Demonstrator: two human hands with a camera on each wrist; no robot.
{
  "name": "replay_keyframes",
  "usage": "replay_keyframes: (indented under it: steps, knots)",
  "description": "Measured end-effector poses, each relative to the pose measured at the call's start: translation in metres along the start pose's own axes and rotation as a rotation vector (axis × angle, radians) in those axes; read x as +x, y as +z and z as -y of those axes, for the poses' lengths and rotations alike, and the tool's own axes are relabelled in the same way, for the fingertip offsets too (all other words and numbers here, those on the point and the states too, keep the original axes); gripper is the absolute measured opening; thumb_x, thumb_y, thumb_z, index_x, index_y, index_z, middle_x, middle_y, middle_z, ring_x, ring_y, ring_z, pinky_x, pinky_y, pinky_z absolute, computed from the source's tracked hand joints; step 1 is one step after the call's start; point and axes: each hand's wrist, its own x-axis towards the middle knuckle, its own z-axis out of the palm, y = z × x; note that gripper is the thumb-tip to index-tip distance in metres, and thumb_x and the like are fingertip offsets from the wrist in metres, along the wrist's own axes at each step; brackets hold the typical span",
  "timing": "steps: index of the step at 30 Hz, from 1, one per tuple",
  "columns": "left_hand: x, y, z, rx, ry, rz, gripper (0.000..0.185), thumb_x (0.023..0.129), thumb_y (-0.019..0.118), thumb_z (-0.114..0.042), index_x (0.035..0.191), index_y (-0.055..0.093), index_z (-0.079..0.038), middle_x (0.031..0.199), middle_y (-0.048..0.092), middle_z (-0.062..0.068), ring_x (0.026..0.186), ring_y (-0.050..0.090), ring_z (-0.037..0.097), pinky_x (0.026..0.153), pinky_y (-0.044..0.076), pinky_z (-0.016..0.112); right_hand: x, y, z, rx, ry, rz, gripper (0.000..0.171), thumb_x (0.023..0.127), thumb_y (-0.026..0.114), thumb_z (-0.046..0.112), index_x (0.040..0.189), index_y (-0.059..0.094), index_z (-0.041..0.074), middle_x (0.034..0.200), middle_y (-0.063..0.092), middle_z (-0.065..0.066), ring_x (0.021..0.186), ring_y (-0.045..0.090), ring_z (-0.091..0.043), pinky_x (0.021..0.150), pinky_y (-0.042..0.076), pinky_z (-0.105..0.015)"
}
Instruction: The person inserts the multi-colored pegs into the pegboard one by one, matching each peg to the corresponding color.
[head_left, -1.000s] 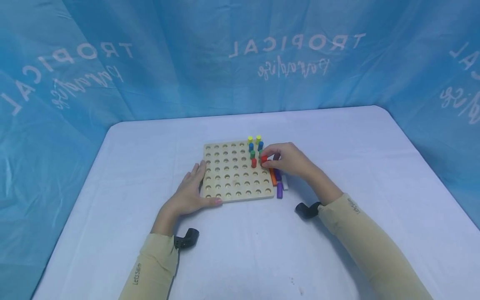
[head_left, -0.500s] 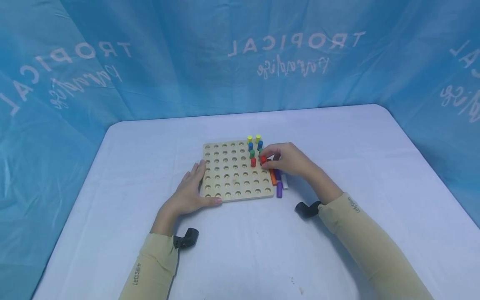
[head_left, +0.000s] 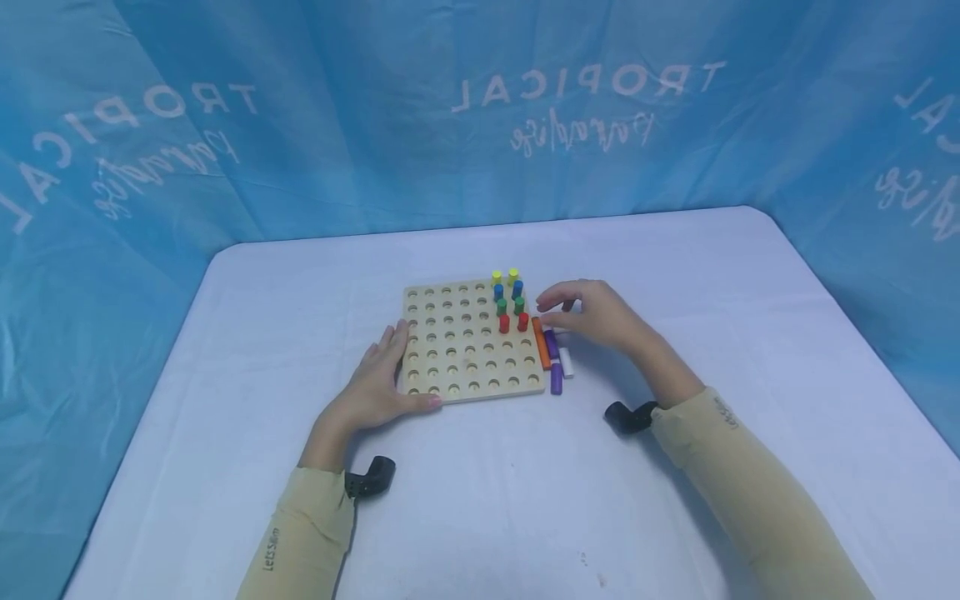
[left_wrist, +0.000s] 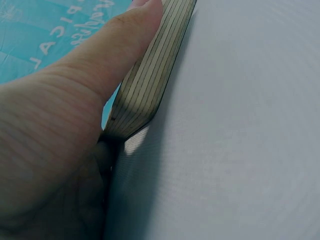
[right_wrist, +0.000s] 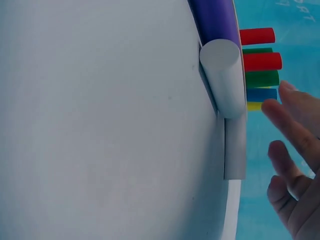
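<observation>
Your right hand (head_left: 600, 317) is released, fingers apart, just beside the board (head_left: 461, 367).
Your left hand (head_left: 371, 387) rests against the board's left side, fingers extended, thumb at the near edge. Yellow (head_left: 513, 275), blue (head_left: 517, 289), green (head_left: 519, 306) and red pegs (head_left: 522, 322) stand paired in its far right holes; orange (head_left: 542, 346), purple (head_left: 556, 377) and white pegs (head_left: 566, 363) lie along its right side.

Beige sleeves (head_left: 307, 533) with dark lettering (head_left: 272, 549) meet black wrist cameras (head_left: 375, 476).
</observation>
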Motion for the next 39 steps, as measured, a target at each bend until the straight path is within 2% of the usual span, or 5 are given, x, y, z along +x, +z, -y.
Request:
replay_keyframes:
  steps: [11, 20, 29, 35, 39]
  knots:
    - [0.001, 0.001, 0.002, -0.001, -0.008, -0.002, 0.134, 0.067, 0.081, -0.065, 0.161, -0.005, -0.023, 0.169, -0.005, 0.009, 0.155, -0.007, 0.035, 0.124, 0.001, 0.061, 0.002, 0.003, -0.008, -0.05, -0.013, 0.034, 0.035, 0.088, 0.076, 0.027, 0.122, 0.071, 0.021, 0.12, 0.07, 0.001, 0.112, 0.056, -0.022, 0.091, 0.05, -0.041]
    - [0.002, 0.001, 0.002, -0.003, 0.009, -0.005, 0.134, 0.067, 0.081, -0.065, 0.161, -0.005, -0.022, 0.169, -0.004, 0.008, 0.156, -0.007, 0.032, 0.125, 0.0, 0.059, 0.007, 0.008, -0.015, -0.012, -0.047, 0.096, 0.042, 0.088, 0.077, 0.03, 0.127, 0.068, 0.016, 0.13, 0.067, -0.004, 0.129, 0.053, -0.027, 0.112, 0.042, -0.051]
    - [0.001, 0.0, 0.002, -0.009, 0.017, -0.001, 0.134, 0.067, 0.082, -0.065, 0.161, -0.004, -0.021, 0.169, -0.004, 0.008, 0.156, -0.007, 0.032, 0.125, 0.0, 0.059, 0.009, 0.011, -0.022, 0.014, -0.05, 0.122, 0.044, 0.088, 0.076, 0.031, 0.128, 0.068, 0.015, 0.132, 0.059, -0.004, 0.133, 0.044, -0.029, 0.112, 0.039, -0.054]
    - [0.001, 0.001, 0.003, -0.014, 0.012, -0.001, 0.134, 0.067, 0.081, -0.065, 0.161, -0.004, -0.023, 0.169, -0.005, 0.007, 0.156, -0.007, 0.031, 0.125, 0.0, 0.059, 0.011, 0.013, -0.024, 0.065, -0.092, 0.114, 0.039, 0.086, 0.079, 0.026, 0.121, 0.072, 0.013, 0.127, 0.065, -0.006, 0.129, 0.052, -0.029, 0.113, 0.039, -0.053]
    - [0.001, 0.001, 0.003, -0.028, 0.012, 0.002, 0.134, 0.067, 0.081, -0.065, 0.161, -0.004, -0.024, 0.169, -0.005, 0.005, 0.156, -0.008, 0.031, 0.125, 0.0, 0.059, 0.01, 0.013, -0.024, 0.09, -0.025, 0.101, 0.04, 0.082, 0.082, 0.029, 0.12, 0.072, 0.018, 0.125, 0.068, -0.003, 0.131, 0.05, -0.028, 0.115, 0.035, -0.056]
